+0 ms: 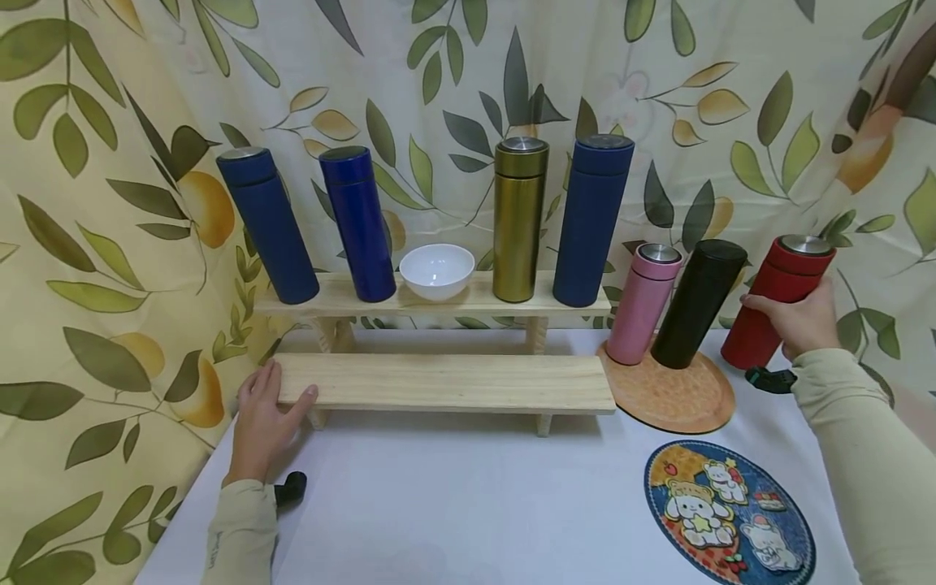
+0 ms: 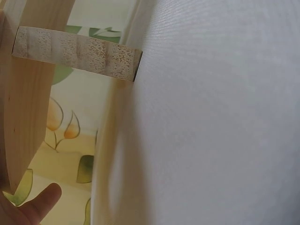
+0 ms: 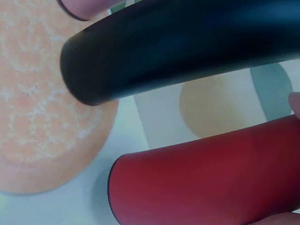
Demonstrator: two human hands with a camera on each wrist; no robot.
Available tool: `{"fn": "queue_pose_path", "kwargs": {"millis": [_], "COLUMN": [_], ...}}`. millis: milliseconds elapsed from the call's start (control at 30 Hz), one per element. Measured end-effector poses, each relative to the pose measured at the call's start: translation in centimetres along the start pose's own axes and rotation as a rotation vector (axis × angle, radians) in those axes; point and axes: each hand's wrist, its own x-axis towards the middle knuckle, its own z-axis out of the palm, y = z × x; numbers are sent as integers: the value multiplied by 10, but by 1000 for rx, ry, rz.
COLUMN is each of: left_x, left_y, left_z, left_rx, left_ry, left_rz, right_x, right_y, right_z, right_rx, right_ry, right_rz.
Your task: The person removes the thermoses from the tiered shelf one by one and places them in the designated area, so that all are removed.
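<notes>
White tabletop (image 1: pixel 468 504), leaf-print curtain (image 1: pixel 110 244) behind, right hand (image 1: pixel 800 321) grip grasping red flask (image 1: pixel 775 305), left hand (image 1: pixel 263 422) released on wooden shelf (image 1: pixel 446 382)

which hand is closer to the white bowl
Left. The left hand rests on the near left end of the lower wooden shelf, below and left of the white bowl. The right hand grips the red flask, far to the bowl's right.

Red flask (image 1: pixel 777 302): matt body, brushed-metal cap. Black flask (image 1: pixel 698 302): matt. Gold flask (image 1: pixel 518 219): glossy metal. Bowl (image 1: pixel 436 270): smooth, glossy white. Stepped shelf (image 1: pixel 446 382): bare, pale wood, grain visible. Round mat (image 1: pixel 676 400): rough, cork-like. Desk (image 1: pixel 468 504): white woven cloth.
</notes>
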Motion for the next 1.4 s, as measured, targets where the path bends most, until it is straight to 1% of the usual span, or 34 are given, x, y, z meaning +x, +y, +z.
{"fn": "queue_pose_path", "kwargs": {"millis": [167,300,600,700,833,900,967,1100,1167,1233,1333,1400], "left_x": [2,2,4,3,1,0,0,-1,-1,-1,-1,-1], "left_y": [0,-1,-1,-1,-1,0,1,3,3,3,2,2], "left_z": [1,2,-2,-2,-1,-1,-1,-1,-1,-1,0,0], "left_rx": [-4,-2,-1,2,-2,-5,-6,1,2,3,4,7], "left_ry": [14,4,2,-5,-6,-4,1,4,4,7,10,12], "left_rz": [11,3,-1,-5,-5,-2,-1,-1,-2,-2,-3,-6], "right_x": [2,1,-2,-4,-8,-10,-11,-11,-11,-12,-13,-14], "right_y": [8,14,20,20,19,15,10,-8,-21,-36,-59,-74], "right_z": [1,2,8,6,1,-2,-6,-11,-15,-17,-20,-20], "right_rx": [17,37,3,-9,26,79,189,417,489,552,620,677], "right_ry": [14,28,32,8,-37,-48,-45,-10,21,70,143,180], "right_rz": [56,107,111,99,103,115,120,79,50,29,-38,-100]}}
